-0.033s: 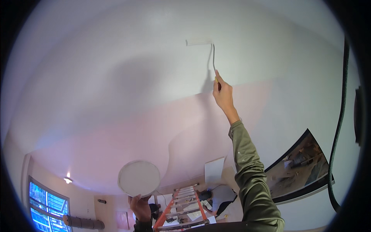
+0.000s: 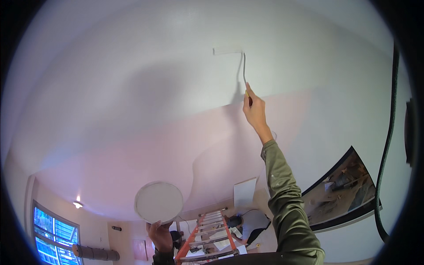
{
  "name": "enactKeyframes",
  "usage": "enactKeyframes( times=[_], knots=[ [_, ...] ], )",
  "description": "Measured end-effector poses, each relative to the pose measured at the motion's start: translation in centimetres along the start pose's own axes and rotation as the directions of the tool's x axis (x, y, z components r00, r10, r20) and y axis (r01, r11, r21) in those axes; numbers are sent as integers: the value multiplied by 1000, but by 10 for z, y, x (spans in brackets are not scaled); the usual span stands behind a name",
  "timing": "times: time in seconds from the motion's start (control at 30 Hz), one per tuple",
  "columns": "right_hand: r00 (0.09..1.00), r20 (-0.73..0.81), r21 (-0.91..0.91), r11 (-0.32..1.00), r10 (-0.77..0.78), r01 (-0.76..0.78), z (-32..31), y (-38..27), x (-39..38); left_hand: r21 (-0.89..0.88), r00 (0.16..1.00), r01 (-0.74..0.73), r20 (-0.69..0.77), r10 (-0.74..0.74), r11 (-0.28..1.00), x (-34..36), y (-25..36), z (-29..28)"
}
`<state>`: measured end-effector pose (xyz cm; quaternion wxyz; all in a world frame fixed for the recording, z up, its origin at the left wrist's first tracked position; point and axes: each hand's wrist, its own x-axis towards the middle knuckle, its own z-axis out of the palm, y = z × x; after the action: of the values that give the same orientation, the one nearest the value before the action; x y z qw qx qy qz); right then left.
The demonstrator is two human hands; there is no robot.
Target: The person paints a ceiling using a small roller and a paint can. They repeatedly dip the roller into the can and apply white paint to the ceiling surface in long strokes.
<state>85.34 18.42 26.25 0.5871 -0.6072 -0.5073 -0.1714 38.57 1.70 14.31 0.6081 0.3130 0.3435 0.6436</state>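
Observation:
My right hand (image 2: pixel 254 106) is raised in front of me, fingers closed round the handle of a paint roller (image 2: pixel 244 68). The roller's white sleeve lies sideways against the wall (image 2: pixel 190 119), on its white upper part; below that the wall is pink, with a slanting border between. Low and left of centre, my left hand (image 2: pixel 160 236) grips the near rim of a round tub (image 2: pixel 159 202) with a whitish, paint-like surface inside. Most of the left fingers are hidden beneath it.
An orange ladder (image 2: pixel 207 236) stands below me. Beside it a person (image 2: pixel 254 227) bends over, and another shows partly behind my left hand. A large dark screen (image 2: pixel 342 190) and a black cable (image 2: pixel 388 137) are at the right. A window (image 2: pixel 55 232) is at lower left.
My right hand and the paint roller have moved slightly down the wall. The tub in my left hand has risen a little.

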Motion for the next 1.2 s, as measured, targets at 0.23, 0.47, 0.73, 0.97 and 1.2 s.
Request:
enactKeyframes(
  times=[0.23, 0.47, 0.73, 0.97, 1.2],
  knots=[
    [994, 82, -45, 996, 76, -72, 14, 37, -83, -56, 999, -29, -43, 26, 998, 3, 4, 12],
    [982, 153, -3, 994, 108, -109, 15, 49, -141, -43, 999, -24, -43, 22, 999, 4, 3, 11],
    [987, 143, 37, 996, 75, -81, 50, 19, -122, -62, 997, -42, -70, 37, 997, 2, 6, 17],
    [1000, 20, 41, 999, -8, 7, 50, -13, -56, -58, 995, -66, -83, 61, 996, 1, 8, 10],
    [993, -74, 82, 992, -90, 96, 39, -61, 42, -103, 994, -77, -81, 69, 992, 0, 7, 6]
  ],
)
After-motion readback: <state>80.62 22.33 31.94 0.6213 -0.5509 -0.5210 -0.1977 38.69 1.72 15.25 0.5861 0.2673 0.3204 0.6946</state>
